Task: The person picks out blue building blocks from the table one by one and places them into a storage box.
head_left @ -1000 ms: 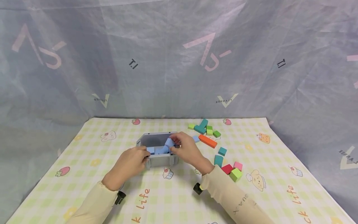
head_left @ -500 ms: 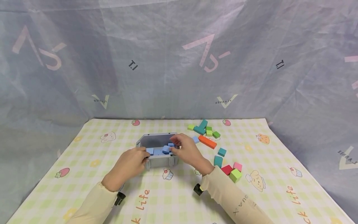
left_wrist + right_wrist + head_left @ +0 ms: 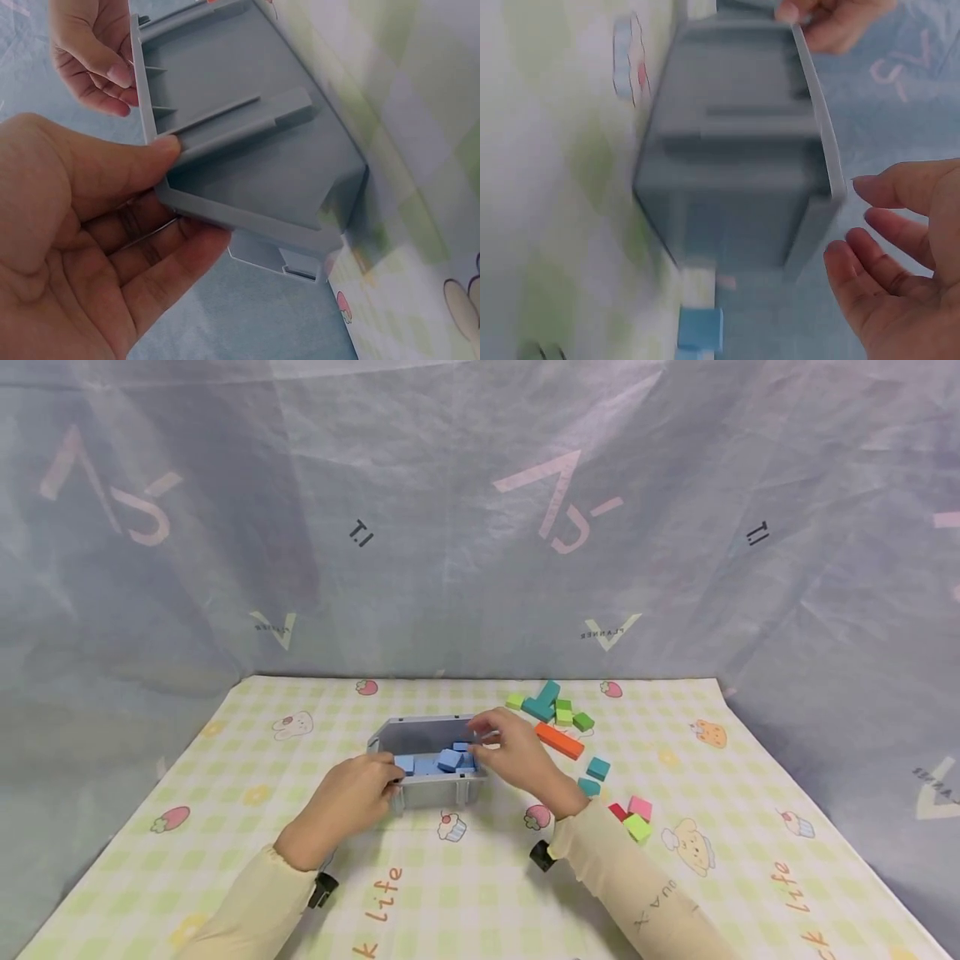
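A small grey bin (image 3: 431, 792) stands on the checked mat, with several light blue blocks (image 3: 448, 758) lying inside. My left hand (image 3: 392, 781) grips the bin's front left corner; the left wrist view shows the thumb (image 3: 150, 154) on the rim of the bin (image 3: 247, 165) and the fingers under it. My right hand (image 3: 480, 735) hovers just past the bin's right rim, holding nothing. In the right wrist view its fingers (image 3: 885, 247) are loosely spread beside the bin (image 3: 735, 172). A light blue block (image 3: 700, 328) lies on the mat near the bin.
Loose blocks lie on the mat right of the bin: an orange bar (image 3: 557, 739), a teal T-piece (image 3: 542, 700), green blocks (image 3: 570, 717), a teal cube (image 3: 597, 767), then pink (image 3: 639, 807) and lime (image 3: 637, 827) ones by my right sleeve. A grey sheet hangs behind.
My right hand has let a light blue block drop into the bin, then moved right, off the rim, with nothing in it. The left hand has kept its hold.
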`<state>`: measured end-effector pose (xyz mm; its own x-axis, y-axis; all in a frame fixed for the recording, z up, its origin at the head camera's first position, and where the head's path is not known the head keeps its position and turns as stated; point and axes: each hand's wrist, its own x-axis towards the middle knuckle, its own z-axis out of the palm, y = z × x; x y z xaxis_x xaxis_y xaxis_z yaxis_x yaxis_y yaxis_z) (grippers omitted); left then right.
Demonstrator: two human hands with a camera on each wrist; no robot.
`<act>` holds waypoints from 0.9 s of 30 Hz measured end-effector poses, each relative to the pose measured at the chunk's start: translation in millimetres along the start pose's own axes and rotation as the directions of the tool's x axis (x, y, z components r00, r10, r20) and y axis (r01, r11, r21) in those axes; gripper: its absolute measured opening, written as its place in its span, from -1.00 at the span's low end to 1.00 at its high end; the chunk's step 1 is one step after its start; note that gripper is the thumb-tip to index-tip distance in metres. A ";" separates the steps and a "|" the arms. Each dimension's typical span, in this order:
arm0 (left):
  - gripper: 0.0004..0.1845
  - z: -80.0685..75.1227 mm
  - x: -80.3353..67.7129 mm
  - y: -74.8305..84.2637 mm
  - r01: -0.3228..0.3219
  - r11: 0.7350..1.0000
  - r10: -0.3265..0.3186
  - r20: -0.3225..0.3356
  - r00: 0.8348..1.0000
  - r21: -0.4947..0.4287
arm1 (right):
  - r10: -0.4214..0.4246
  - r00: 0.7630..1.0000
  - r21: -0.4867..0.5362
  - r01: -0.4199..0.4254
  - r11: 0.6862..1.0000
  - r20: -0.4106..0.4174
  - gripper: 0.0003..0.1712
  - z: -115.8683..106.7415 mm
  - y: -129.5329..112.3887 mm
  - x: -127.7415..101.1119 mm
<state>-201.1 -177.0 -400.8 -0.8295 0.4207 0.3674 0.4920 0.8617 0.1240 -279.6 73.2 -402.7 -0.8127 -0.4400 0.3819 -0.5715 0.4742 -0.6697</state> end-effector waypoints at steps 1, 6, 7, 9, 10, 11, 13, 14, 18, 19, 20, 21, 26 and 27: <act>-0.88 0.2 0.0 0.1 0.001 1.000 -0.001 0.003 1.000 -0.002 | 0.002 1.000 -0.016 -0.002 1.000 -0.008 -0.65 -3.3 3.2 2.1; -0.88 -0.4 0.2 0.7 0.002 1.000 -0.002 0.010 1.000 -0.004 | 0.010 1.000 -0.124 -0.009 0.992 0.008 -0.63 -22.2 21.5 18.8; -0.88 -0.6 0.2 0.6 0.002 1.000 -0.002 0.010 1.000 -0.002 | 0.013 1.000 -0.142 -0.010 0.990 0.019 -0.63 -26.1 25.3 22.3; -0.88 -0.5 0.6 0.5 -0.001 1.000 0.001 0.008 1.000 0.001 | 0.024 0.999 -0.189 -0.016 0.982 0.035 -0.64 -32.8 34.7 28.6; -0.88 -0.2 0.7 0.5 -0.002 1.000 0.002 0.009 1.000 0.001 | 0.035 0.999 -0.211 -0.025 0.977 0.042 -0.64 -35.8 39.6 30.6; -0.89 0.1 0.8 0.4 -0.002 1.000 0.002 0.010 1.000 0.001 | 0.046 0.998 -0.226 -0.034 0.974 0.046 -0.64 -38.2 45.2 32.1; -0.89 0.8 1.0 0.4 -0.005 1.000 0.005 0.010 1.000 0.004 | 0.074 0.996 -0.250 -0.059 0.966 0.049 -0.64 -41.6 57.4 33.5; -0.88 1.1 1.2 0.4 -0.005 1.000 0.005 0.011 1.000 0.002 | 0.089 0.995 -0.258 -0.073 0.963 0.049 -0.64 -42.6 63.5 33.2; -0.88 0.8 1.9 0.7 -0.008 1.000 0.008 0.010 1.000 0.000 | 0.143 0.987 -0.283 -0.117 0.952 0.073 -0.64 -42.8 84.3 27.0; -0.88 0.5 2.1 0.8 -0.010 1.000 0.010 0.009 1.000 -0.001 | 0.153 0.985 -0.299 -0.123 0.946 0.081 -0.64 -42.0 88.1 25.3; -0.88 0.2 2.3 0.8 -0.012 1.000 0.012 0.007 1.000 -0.001 | 0.163 0.982 -0.317 -0.126 0.940 0.093 -0.64 -40.8 91.7 24.2; -0.88 -0.1 2.4 0.8 -0.014 1.000 0.014 0.004 1.000 0.001 | 0.169 0.980 -0.339 -0.125 0.933 0.104 -0.64 -39.4 94.7 23.4; -0.87 -0.7 1.9 0.4 -0.017 1.000 0.017 -0.003 1.000 0.011 | 0.186 0.970 -0.426 -0.105 0.899 0.155 -0.65 -31.4 102.8 23.8; -0.87 -0.6 1.9 0.4 -0.016 1.000 0.016 0.001 1.000 0.009 | 0.190 0.969 -0.439 -0.104 0.893 0.158 -0.66 -30.3 103.3 23.9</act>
<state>-202.3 -176.0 -399.5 -0.8218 0.4346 0.3685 0.5027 0.8575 0.1097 -361.5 134.8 -443.5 -0.8782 -0.4566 0.1424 -0.4758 0.8033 -0.3582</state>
